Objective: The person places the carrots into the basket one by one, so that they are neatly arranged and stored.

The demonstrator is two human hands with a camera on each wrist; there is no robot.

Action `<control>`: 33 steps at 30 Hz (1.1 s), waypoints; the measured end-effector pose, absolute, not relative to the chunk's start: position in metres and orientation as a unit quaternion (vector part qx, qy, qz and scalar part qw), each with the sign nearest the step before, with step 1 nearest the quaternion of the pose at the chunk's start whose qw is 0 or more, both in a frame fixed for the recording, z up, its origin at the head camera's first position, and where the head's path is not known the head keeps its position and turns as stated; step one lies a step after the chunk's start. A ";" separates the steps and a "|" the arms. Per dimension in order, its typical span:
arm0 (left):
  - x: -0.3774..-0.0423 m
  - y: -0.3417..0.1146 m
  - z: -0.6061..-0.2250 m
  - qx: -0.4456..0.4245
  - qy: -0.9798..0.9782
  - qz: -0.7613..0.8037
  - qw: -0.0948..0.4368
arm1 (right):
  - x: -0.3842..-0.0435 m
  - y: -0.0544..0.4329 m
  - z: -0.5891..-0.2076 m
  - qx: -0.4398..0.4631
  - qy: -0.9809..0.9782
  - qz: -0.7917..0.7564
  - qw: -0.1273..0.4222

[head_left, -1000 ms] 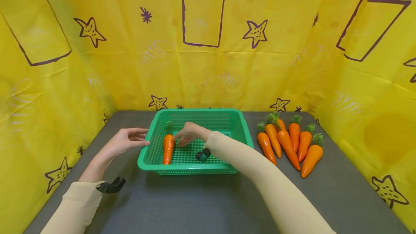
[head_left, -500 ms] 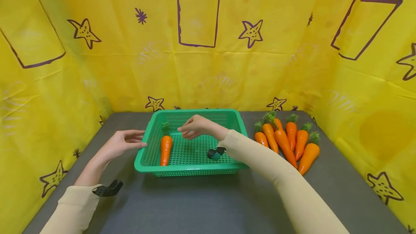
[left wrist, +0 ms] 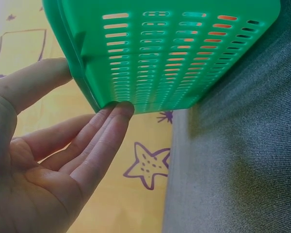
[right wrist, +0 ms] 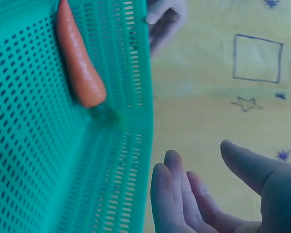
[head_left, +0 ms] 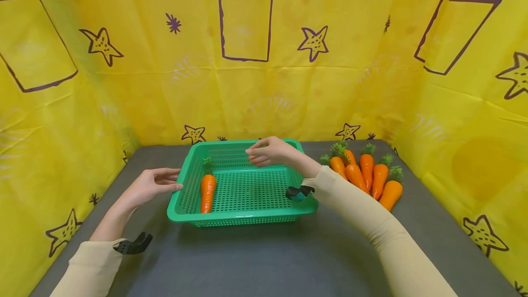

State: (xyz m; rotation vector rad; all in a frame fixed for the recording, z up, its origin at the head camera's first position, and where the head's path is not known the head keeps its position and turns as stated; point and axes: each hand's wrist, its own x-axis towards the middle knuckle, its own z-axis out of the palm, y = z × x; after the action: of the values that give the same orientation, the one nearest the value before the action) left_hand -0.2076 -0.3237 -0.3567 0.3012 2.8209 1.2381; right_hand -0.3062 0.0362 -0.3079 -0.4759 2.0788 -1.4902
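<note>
A green plastic basket (head_left: pixel 243 217) with slotted walls stands on the dark table. One orange carrot (head_left: pixel 208 194) with a green leafy top lies inside it, along the left side. At the basket's left rim, my left hand (head_left: pixel 149 187) pinches the edge, thumb at the rim and fingertips against the outer wall (left wrist: pixel 150 63). My right hand (head_left: pixel 272 151) hovers above the back right part of the basket, holding nothing. In the right wrist view, its thumb and fingers (right wrist: pixel 172 189) are spread apart and loosely bent.
Several more carrots (head_left: pixel 379 180) lie in a fan to the right of the basket, partly hidden behind the right sleeve (head_left: pixel 359 214). A yellow curtain (head_left: pixel 264 95) with drawn stars encloses the table (head_left: pixel 247 265) at the back and sides.
My right hand has let go of the carrot in the basket, risen, and moved right. My left hand stays at the basket's rim. The whole view has shifted slightly.
</note>
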 end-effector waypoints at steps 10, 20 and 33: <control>-0.207 -0.324 -0.358 0.086 0.911 0.403 0.026 | -0.299 0.086 -0.299 -0.169 0.759 -0.583 0.236; -0.207 -0.324 -0.360 0.081 0.909 0.407 0.028 | -0.301 0.148 -0.308 -0.114 0.748 -0.620 0.207; -0.207 -0.323 -0.357 0.103 0.912 0.396 0.016 | -0.292 0.228 -0.320 -0.068 0.792 -0.581 0.176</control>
State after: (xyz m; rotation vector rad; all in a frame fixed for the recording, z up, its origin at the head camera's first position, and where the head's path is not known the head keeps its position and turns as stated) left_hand -0.2073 -0.3226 -0.3571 0.3203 2.8369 1.2328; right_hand -0.2924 0.2284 -0.3204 -0.1926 2.2422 -1.6450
